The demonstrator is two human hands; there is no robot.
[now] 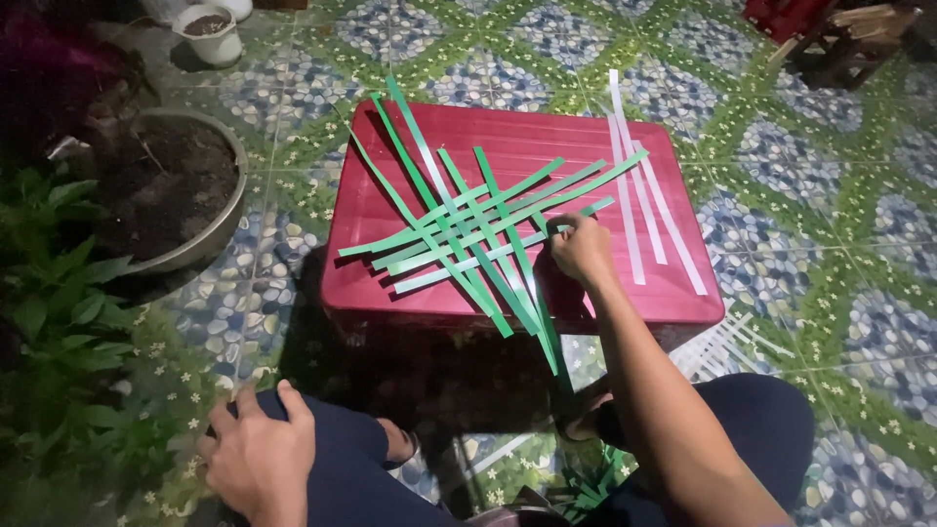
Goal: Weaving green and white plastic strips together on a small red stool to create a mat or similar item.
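Green strips (468, 229) sit woven on the red surface (673, 293): one set runs near-left to far-right, the other far-left to near-right. Right hand (579, 249) pinches a strip end; left hand (259, 454) rests spread on the knee.

Patterned tile floor (830, 244) of blue pebbles and green floral bands, soil-filled metal basin (220, 210), small white pot (213, 34), leafy plants (59, 312) at left, wooden stool (849, 39), dim corners, bright centre

right hand (580, 249) fingertips hidden among green strips (468, 229); strip ends drop behind red box (390, 195) edge; white woven piece (727, 342) partly behind box; wooden stool (849, 39) cut off at top.
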